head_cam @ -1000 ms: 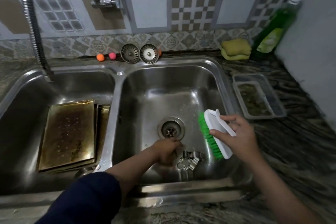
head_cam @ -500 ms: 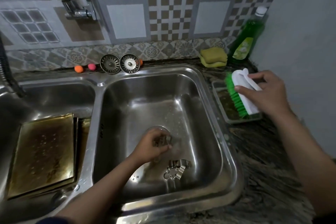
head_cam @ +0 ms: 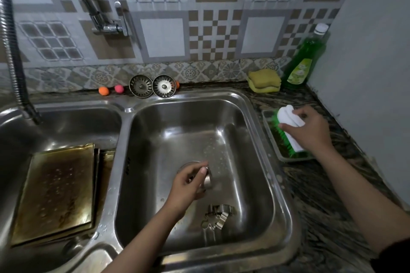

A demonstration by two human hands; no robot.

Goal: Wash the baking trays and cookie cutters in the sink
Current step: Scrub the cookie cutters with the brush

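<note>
At frame centre a small metal cookie cutter (head_cam: pixel 207 178) is pinched in the left hand (head_cam: pixel 188 184) over the drain, apparently for scrubbing, while the green-bristled brush (head_cam: pixel 288 131) is gripped by the right hand (head_cam: pixel 310 131) over the soap tray (head_cam: pixel 269 131), likely for loading.

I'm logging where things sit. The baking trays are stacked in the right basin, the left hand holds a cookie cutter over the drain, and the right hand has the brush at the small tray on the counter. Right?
One thing is off: the head view shows the baking trays stacked in the left basin, not the right. The rest stands: the left hand holds a cookie cutter over the drain, and the right hand has the brush at the small tray.
</note>
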